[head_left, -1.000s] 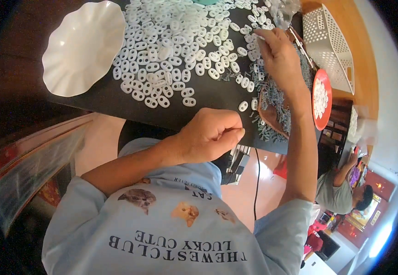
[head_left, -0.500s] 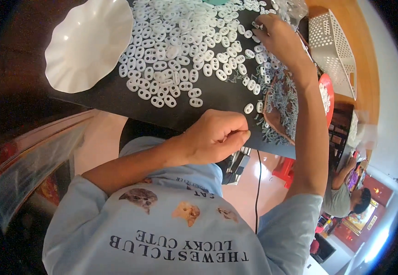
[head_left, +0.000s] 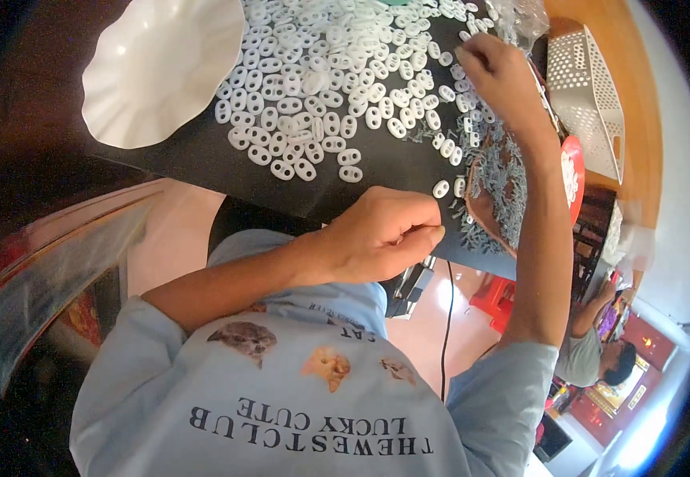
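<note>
My left hand (head_left: 385, 236) is closed in a fist in front of the table's near edge; whatever it may hold is hidden. Out over the right side of the black tabletop, my right hand (head_left: 498, 73) has its fingers curled down beside scattered white pieces, and its fingertips are too hidden to show a hold. These white oval plastic pieces (head_left: 289, 104), each with two holes, are spread thickly across the table. Below my right wrist, many small blue-grey plastic parts (head_left: 510, 187) lie in and around a brown shallow holder (head_left: 480, 208).
A white scalloped dish (head_left: 154, 75) stands at the far left. On the right are a white perforated basket (head_left: 587, 87), a red plate (head_left: 574, 147) with white pieces and a clear plastic bag (head_left: 516, 20). Another person (head_left: 595, 358) sits farther right; a red stool (head_left: 494, 298) stands below.
My right hand's fingers have drawn in from a more outstretched pose. My left fist keeps nearly the same place and shape. The whole view has shifted slightly.
</note>
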Demonstrator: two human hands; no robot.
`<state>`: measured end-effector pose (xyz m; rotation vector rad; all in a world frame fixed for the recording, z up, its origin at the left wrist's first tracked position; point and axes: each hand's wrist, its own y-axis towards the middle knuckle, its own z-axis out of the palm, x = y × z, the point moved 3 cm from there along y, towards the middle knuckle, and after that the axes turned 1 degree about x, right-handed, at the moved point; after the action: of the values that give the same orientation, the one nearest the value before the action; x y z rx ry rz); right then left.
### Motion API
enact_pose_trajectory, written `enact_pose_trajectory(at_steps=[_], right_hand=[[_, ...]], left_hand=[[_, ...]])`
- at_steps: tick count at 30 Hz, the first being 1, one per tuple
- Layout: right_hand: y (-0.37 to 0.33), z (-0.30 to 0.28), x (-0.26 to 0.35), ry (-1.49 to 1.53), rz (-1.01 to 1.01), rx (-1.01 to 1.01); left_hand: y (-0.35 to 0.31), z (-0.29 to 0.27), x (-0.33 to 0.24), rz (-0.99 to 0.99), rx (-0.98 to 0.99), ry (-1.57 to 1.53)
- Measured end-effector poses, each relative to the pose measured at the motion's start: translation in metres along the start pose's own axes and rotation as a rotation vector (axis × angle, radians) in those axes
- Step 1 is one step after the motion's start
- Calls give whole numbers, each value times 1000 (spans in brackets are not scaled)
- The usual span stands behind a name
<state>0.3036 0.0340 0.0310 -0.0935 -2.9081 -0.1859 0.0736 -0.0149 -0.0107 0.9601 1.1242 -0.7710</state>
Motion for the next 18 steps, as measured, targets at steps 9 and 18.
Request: enact_pose_trajectory(at_steps=[9, 18], right_hand=[[-118, -24, 69, 989, 695, 121], [-173, -5, 98, 1069, 499, 52]], left_hand=[[4, 4, -14, 159, -84, 224], [-1, 23, -13, 433, 29, 680]])
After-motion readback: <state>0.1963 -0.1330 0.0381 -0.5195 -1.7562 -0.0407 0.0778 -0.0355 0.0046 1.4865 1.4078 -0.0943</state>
